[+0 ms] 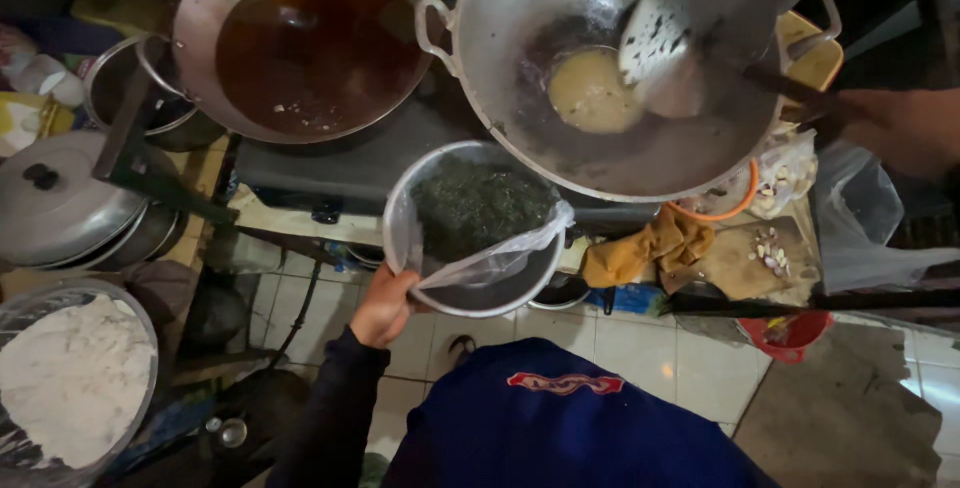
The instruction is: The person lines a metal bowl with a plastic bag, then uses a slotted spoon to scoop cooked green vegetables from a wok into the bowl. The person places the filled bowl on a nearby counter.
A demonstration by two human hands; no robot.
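Blue shirt (560, 428) fills the bottom; left hand (383, 305) grips the rim of a steel bowl (470, 298) of chopped greens, held below the woks. Right hand (900, 128) is closed around a perforated skimmer (660, 48) resting in the right wok (650, 148), over some pale batter (590, 93)

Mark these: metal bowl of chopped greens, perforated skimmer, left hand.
round metal bowl of chopped greens (545, 283), head view, bare front rim
perforated metal skimmer (657, 40), head view, blade centre
left hand (383, 306), head view, back of hand
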